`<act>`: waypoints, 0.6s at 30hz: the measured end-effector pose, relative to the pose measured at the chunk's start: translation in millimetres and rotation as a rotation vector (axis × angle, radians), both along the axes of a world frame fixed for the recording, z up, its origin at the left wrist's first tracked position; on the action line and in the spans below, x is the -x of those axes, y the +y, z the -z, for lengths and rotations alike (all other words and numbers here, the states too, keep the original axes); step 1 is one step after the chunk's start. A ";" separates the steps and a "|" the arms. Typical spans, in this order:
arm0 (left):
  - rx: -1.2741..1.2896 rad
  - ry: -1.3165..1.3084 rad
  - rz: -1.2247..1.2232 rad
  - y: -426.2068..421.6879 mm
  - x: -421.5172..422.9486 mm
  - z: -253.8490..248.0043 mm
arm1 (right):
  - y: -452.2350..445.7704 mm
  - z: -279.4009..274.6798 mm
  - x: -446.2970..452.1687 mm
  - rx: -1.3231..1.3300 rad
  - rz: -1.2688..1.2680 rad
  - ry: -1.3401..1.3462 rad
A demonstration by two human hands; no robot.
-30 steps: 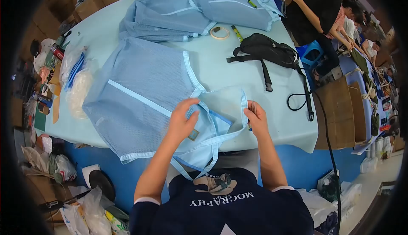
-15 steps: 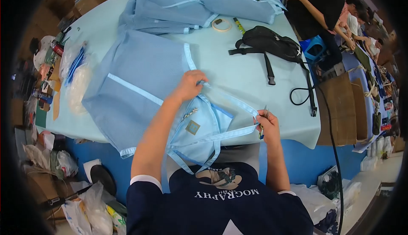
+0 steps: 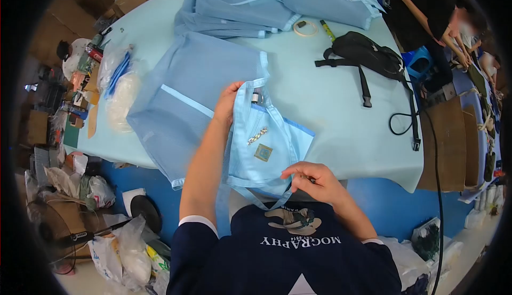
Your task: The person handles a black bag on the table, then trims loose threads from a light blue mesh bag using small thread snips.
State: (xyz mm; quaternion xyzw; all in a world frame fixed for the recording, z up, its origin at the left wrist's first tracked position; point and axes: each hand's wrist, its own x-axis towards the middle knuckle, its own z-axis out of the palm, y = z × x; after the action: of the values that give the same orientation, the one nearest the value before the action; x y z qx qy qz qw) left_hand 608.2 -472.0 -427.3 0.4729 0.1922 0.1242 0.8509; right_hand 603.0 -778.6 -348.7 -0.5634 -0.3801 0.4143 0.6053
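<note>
A light blue mesh bag (image 3: 277, 135) with pale trim and straps lies at the table's near edge. My left hand (image 3: 228, 103) is closed on its trimmed edge at the upper left. My right hand (image 3: 317, 182) is curled beside the bag's lower right, fingers round small scissors (image 3: 305, 177) that are mostly hidden. On the bag's panel are a square tan-and-blue patch (image 3: 263, 152) and a short braided cord (image 3: 257, 135). A small dark-and-white item (image 3: 256, 97) shows near the top opening. Larger blue mesh fabric (image 3: 202, 76) spreads out behind my left hand.
More blue mesh pieces (image 3: 234, 7) lie at the back of the table (image 3: 341, 129). A black waist bag (image 3: 368, 55), a green marker (image 3: 327, 30) and a ring of tape (image 3: 305, 27) lie to the right. Plastic bags (image 3: 124, 103) sit left. A co-worker's arm (image 3: 413, 7) shows at the back right.
My left hand has lifted the strap's edge upright and left. My right hand has let go of the strap and moved down and left to the bag's lower side. The view has shifted slightly.
</note>
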 end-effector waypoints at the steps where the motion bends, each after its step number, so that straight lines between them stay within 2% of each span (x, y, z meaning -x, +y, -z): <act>1: 0.089 0.024 -0.023 3.2 7.4 -0.5 | 6.3 8.3 -1.8 0.021 0.106 -0.015; 4: 0.178 -0.020 -0.011 7.9 19.0 6.9 | 28.4 40.8 -15.3 0.136 0.403 -0.044; 6: 0.169 -0.084 0.010 8.5 20.3 15.8 | 38.1 45.2 -26.0 0.157 0.438 -0.075; 7: 0.272 -0.069 0.031 8.8 22.0 16.2 | 42.9 44.9 -29.8 0.171 0.458 -0.092; 9: 0.386 -0.298 0.140 15.2 20.4 27.8 | 56.6 42.3 -34.3 0.160 0.487 -0.132; 10: 0.306 -0.198 0.074 -1.3 22.5 0.4 | 65.0 44.8 -36.8 0.153 0.498 -0.164; 14: 0.201 -0.129 -0.056 1.6 25.1 7.4 | 82.1 58.0 -47.4 0.264 0.455 -0.139; 17: 0.026 -0.064 0.007 -6.4 44.3 -15.8 | 79.6 86.1 -59.4 0.124 0.598 -0.103; 18: -0.195 0.033 0.048 -21.5 53.5 -28.6 | 76.3 83.8 -64.2 0.170 0.610 0.054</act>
State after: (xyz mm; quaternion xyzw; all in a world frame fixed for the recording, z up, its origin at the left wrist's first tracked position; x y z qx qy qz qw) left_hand 554.8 -493.5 -398.6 0.5597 0.1818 0.1144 0.8004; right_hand 667.2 -702.3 -432.5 -0.6887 -0.1412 0.2588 0.6624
